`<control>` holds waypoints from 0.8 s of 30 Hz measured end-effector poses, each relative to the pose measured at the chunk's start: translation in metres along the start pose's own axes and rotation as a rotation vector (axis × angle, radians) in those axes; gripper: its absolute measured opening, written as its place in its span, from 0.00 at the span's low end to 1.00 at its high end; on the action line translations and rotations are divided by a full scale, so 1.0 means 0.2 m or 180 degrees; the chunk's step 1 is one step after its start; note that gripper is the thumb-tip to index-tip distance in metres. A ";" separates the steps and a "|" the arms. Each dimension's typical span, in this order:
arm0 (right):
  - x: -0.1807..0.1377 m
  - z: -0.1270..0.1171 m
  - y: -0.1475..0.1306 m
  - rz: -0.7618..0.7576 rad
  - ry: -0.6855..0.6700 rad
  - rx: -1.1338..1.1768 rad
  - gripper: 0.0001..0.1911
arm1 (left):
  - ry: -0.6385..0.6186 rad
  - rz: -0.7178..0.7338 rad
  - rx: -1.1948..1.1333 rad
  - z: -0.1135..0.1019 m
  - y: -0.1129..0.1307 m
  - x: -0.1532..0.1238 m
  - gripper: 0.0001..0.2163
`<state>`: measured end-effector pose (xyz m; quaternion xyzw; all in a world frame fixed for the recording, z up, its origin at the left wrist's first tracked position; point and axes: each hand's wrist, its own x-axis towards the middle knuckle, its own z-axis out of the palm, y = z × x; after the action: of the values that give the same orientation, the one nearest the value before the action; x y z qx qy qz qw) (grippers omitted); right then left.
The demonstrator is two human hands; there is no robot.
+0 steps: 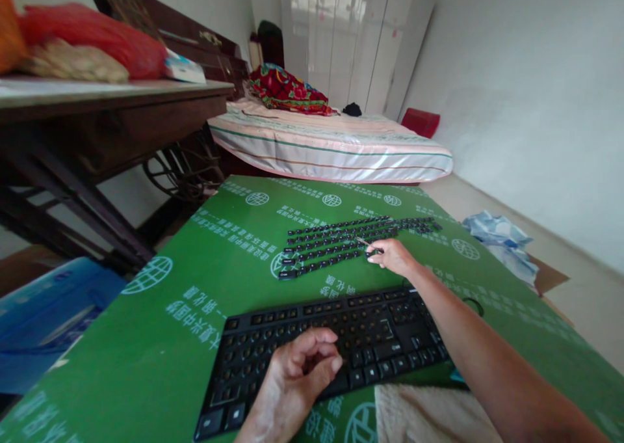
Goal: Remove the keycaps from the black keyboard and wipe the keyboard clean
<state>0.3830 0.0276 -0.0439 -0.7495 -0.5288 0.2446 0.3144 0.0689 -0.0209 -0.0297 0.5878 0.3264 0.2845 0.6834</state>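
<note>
A black keyboard lies on the green board, many of its keycaps off and the bare key posts showing. Over its lower middle hovers my left hand, fingers loosely curled, with a gap between thumb and forefinger and nothing seen in it. Farther out, my right hand pinches a thin pointed metal tool; a small black piece, perhaps a keycap, shows at its fingertips. Just left of that hand, loose black keycaps lie in several slanting rows. More keycaps sit beyond it at the right.
The green printed board bears everything. A beige cloth lies below the keyboard, under my right forearm. A sewing-machine table stands at left above a blue box. A bed borders the far edge; crumpled plastic is at right.
</note>
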 end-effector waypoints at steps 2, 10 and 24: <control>0.02 0.00 0.01 0.0033 -0.0038 -0.0013 0.13 | -0.0009 -0.0041 0.0090 0.00 0.01 -0.01 0.11; 0.07 0.01 0.01 0.0100 -0.0112 -0.0017 0.15 | 0.0006 -0.0034 0.0276 0.00 0.04 -0.01 0.10; 0.08 0.01 -0.02 0.0146 -0.0133 -0.0005 0.16 | 0.0051 0.0156 0.0421 0.00 0.02 0.00 0.10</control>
<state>0.3843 0.0448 -0.0425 -0.7564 -0.5181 0.2669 0.2970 0.0685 -0.0210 -0.0257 0.6372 0.3355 0.2836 0.6332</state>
